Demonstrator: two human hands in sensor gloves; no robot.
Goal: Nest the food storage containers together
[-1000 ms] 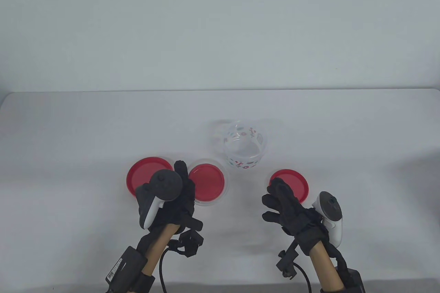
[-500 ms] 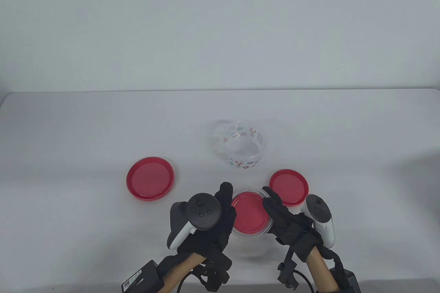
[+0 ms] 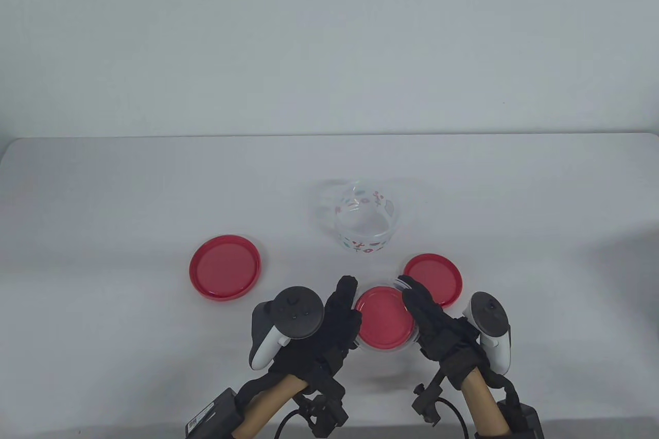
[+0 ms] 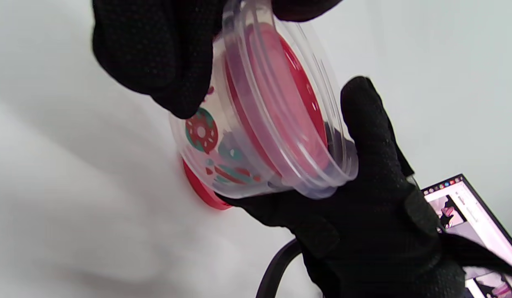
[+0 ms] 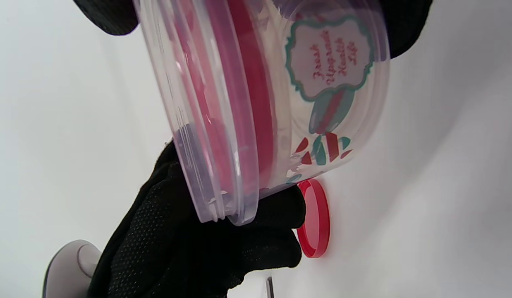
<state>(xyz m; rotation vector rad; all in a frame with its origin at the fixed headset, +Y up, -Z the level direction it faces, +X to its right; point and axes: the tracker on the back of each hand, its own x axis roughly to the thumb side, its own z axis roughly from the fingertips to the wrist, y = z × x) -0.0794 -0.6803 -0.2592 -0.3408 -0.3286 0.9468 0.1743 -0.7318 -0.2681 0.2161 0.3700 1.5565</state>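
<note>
A small clear printed container with a red lid (image 3: 385,323) seated in its mouth is held above the table's front centre. My left hand (image 3: 342,305) grips its left side and my right hand (image 3: 417,305) grips its right side. The left wrist view shows the container (image 4: 272,124) tilted, my left fingers (image 4: 156,62) on its wall and the right hand (image 4: 376,186) across from them. In the right wrist view the container (image 5: 247,103) fills the top, with the left hand (image 5: 198,240) under its rim. A larger clear printed container (image 3: 365,223) stands open behind.
A loose red lid (image 3: 224,267) lies on the table to the left. Another red lid (image 3: 435,277) lies on the right, just behind my right hand, and also shows in the right wrist view (image 5: 316,219). A laptop screen (image 4: 458,207) shows in the left wrist view.
My left hand carried the lidded container from the left to the front centre. My right hand came in and gripped its other side. Both loose lids and the open container stayed put.
</note>
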